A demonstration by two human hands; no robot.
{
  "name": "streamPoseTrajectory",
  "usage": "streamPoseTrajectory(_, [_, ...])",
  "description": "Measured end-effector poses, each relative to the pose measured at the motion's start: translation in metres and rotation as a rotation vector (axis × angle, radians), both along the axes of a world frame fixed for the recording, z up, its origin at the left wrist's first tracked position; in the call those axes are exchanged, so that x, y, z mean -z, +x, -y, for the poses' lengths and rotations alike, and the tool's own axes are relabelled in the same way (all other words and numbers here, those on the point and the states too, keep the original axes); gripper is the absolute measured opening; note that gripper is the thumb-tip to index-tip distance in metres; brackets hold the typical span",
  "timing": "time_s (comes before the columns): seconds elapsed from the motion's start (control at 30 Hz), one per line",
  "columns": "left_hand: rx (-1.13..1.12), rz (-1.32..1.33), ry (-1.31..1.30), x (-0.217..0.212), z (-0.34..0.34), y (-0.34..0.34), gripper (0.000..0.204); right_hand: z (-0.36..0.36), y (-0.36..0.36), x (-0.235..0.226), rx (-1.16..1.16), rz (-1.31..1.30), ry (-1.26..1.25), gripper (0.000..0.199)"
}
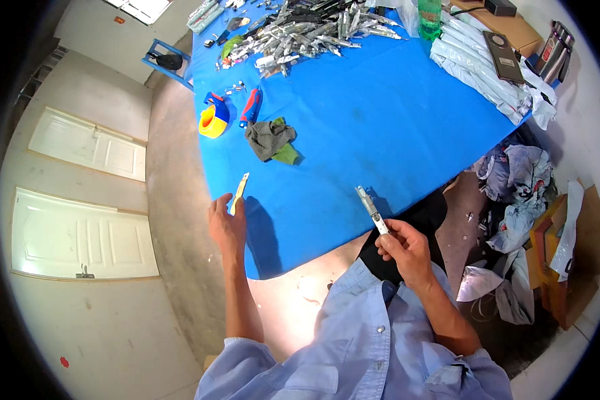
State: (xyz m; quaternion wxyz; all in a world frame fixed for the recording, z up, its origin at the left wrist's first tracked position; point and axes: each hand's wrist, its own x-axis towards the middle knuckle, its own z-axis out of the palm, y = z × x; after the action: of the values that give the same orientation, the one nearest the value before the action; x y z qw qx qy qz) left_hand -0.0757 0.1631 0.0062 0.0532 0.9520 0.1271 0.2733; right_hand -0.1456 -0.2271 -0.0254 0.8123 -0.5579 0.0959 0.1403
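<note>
My left hand (227, 228) is closed around a slim yellow cutter-like tool (241, 192), whose pale tip points up and away over the table's near left edge. Between the fingers and thumb of my right hand (407, 252) is a slim silver piece with a white end (369, 205); its exact kind cannot be made out. The silver end tilts up and left above the blue tabletop (380, 127). Beyond my hands lie a crumpled grey cloth (268, 139) with a green cloth (287, 155) partly under it, and a red-and-blue handled tool (251, 107).
A yellow-and-blue tape roll (213, 121) is at the left edge. Farther back is a heap of slim silver pieces (313, 37). White plastic packages (473, 67), a dark phone-like device (503, 57) and a green bottle (430, 19) occupy the far right. A cardboard box (573, 253) stands below.
</note>
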Motion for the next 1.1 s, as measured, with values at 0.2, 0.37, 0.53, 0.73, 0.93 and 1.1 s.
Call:
streamPoseTrajectory(0.2, [-0.009,-0.093,-0.234,0.017,-0.017,0.016,0.026,0.003,0.002,0.008,0.045,0.004,-0.021,0.035])
streamPoseTrajectory(0.37, [0.028,-0.115,-0.157,0.021,-0.029,0.031,0.023,0.001,0.000,0.010,0.061,-0.008,-0.025,0.039])
streamPoseTrajectory(0.53, [0.070,-0.053,0.001,0.014,-0.032,0.059,0.024,-0.002,-0.002,0.013,0.097,-0.006,-0.032,0.038])
streamPoseTrajectory(0.73, [0.266,-0.039,-0.209,-0.011,0.044,0.116,0.037,-0.008,-0.003,0.017,0.163,-0.002,-0.127,0.038])
streamPoseTrajectory(0.93, [0.404,-0.079,-0.246,0.013,0.036,0.158,0.035,-0.009,-0.006,0.020,0.160,-0.002,-0.132,0.039])
streamPoseTrajectory(1.1, [0.428,0.041,-0.609,0.019,-0.002,0.163,0.023,-0.008,-0.006,0.015,0.178,0.010,-0.085,0.038])
